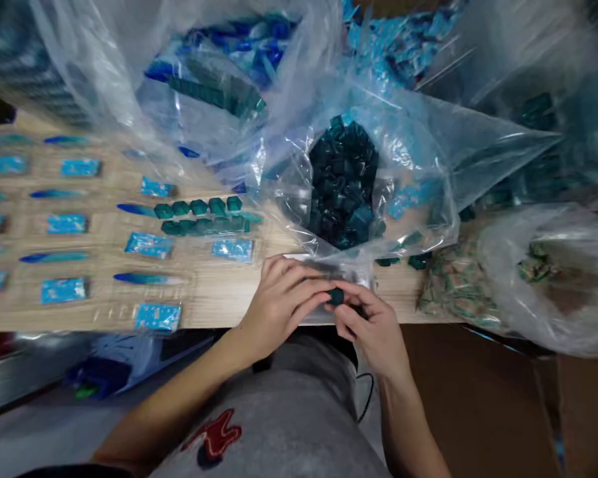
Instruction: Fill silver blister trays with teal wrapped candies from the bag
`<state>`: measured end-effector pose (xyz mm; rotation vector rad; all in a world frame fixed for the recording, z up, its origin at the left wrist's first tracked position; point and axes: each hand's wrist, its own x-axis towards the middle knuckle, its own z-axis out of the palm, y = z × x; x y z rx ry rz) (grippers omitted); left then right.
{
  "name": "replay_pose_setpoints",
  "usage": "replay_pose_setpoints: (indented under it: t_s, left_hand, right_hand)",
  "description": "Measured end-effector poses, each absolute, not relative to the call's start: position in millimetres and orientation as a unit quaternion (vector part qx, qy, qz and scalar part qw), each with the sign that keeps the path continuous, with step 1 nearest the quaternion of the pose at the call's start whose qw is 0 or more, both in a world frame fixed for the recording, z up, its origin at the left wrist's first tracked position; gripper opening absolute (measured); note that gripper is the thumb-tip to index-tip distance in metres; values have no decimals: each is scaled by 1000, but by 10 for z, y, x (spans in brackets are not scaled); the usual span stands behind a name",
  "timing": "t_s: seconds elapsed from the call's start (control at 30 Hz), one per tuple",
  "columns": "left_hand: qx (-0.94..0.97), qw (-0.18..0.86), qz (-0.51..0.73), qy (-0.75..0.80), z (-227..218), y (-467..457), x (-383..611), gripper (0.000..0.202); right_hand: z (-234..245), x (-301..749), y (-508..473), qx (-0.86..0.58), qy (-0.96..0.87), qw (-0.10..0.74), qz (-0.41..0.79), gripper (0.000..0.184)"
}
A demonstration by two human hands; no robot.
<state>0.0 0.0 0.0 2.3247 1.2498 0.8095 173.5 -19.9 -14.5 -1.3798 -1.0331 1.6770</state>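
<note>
Close to the table's front edge, a small dark teal faceted piece [335, 296] is pinched between the fingertips of both hands. My left hand [286, 295] reaches it from the left, fingers drawn together. From the other side my right hand [373, 325] grips it with thumb and fingers. Under the hands lies a shiny clear plastic item, mostly hidden. Just beyond them an open clear bag [418, 219] holds a heap of similar dark teal pieces [343, 182]. To the left, two rows of teal faceted pieces [204, 227] lie on the table.
Clear plastic trays with blue gradient spikes [147, 279] and light blue patterned packets [158, 317] cover the left side. Behind, a plastic bag holds blue pieces [239, 50]. At right sits a bag of small patterned packets [471, 279]. The wooden table [229, 292] ends before my body.
</note>
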Motion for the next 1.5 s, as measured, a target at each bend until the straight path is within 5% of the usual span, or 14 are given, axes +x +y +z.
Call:
replay_pose_setpoints:
  t_s: [0.17, 0.3, 0.53, 0.67, 0.83, 1.0, 1.5]
  left_hand:
    - [778, 191, 305, 516, -60, 16, -105, 12]
    - [779, 193, 303, 514, -62, -3, -200, 10]
    - [781, 205, 303, 506, -39, -28, -204, 10]
    - [787, 236, 319, 473, 18, -39, -82, 14]
    - [822, 230, 306, 421, 22, -71, 138, 24]
    - [817, 244, 300, 429, 29, -74, 214, 16]
    - [464, 711, 314, 425, 209, -44, 97, 16]
  right_hand:
    - [-252, 1672, -122, -583, -607, 415, 346, 15]
    - [-353, 1740, -50, -500, -744, 357, 263, 22]
    - [-259, 1816, -12, -505, -720, 330, 343, 19]
    - [-131, 1756, -44, -521, -410, 452, 597, 20]
    - [-51, 1689, -144, -434, -116, 469, 761, 24]
    - [20, 1681, -216, -407, -122, 477, 769, 26]
    - [135, 1761, -321, -527, -529, 467, 474, 31]
